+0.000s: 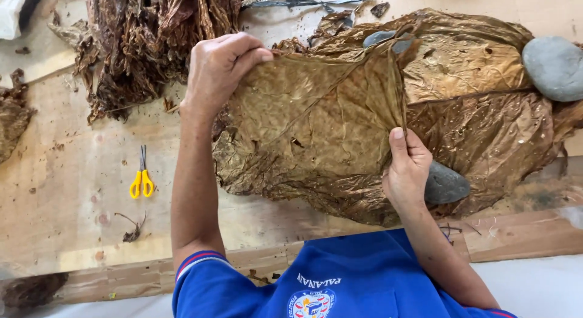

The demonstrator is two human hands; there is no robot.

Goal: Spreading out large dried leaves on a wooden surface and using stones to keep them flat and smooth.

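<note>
Both hands pinch one brown leaf point(316, 117) over the desk point(67, 190): left hand point(221, 66) on its top edge, right hand point(405, 169) seemingly at its midrib. Spread it gently with even tension; dry leaf probably tears easily.

Scissors point(141, 179) left of leaf point(316, 129)

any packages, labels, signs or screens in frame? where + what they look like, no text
No packages, signs or screens.
Shirt crest: bottom centre on the person's blue shirt, a round printed emblem, white with blue and yellow, under an arc of white lettering.
</note>
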